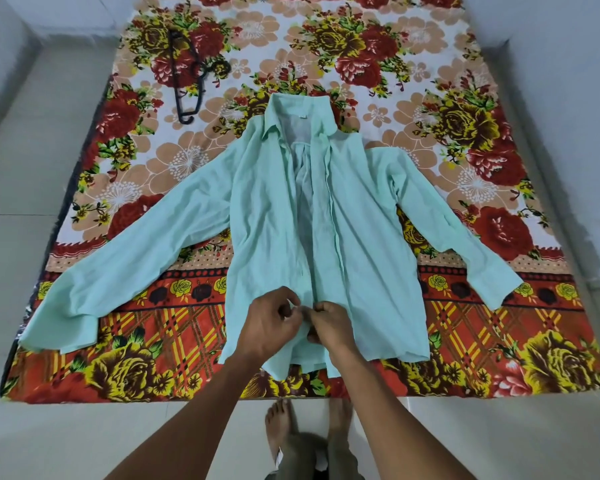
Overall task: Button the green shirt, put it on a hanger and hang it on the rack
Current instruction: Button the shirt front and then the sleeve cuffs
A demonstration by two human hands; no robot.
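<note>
The hanger point(187, 76) lies far left on the bedsheet point(465, 81), well apart from everything, its hook end curled among the red flowers; it is dark and thin against that busy print, and I'd guess easy to fumble when reached for across the bed. The shirt point(274, 220) is spread flat on its back in the middle, collar at the far end, hem near, both sleeves flung wide. The left cuff lies just beside the bed's left edge and could slide off and drag if the body gets tugged. The left hand point(271, 323) has its fingers curled in, pinching the left placket close to the hem, and the right hand point(329, 323) meets it, thumb and fingers pinched on the opposite edge; the button itself is too small to make out. Above the hands the front still gapes open up to the collar, so this looks like the lowest button, with all the others to come. The risk I see is mismatching: the two front edges lie crooked and rumpled higher up, and a button pushed into the wrong hole would skew the whole front. The cloth looks thin and soft, so pulling hard may bunch it. The right sleeve ends well short of the right edge, leaving bare sheet there and beyond the collar. The person stands barefoot on the floor point(32, 427) at the near edge, with open tiles either side, and no rack is in view.
</note>
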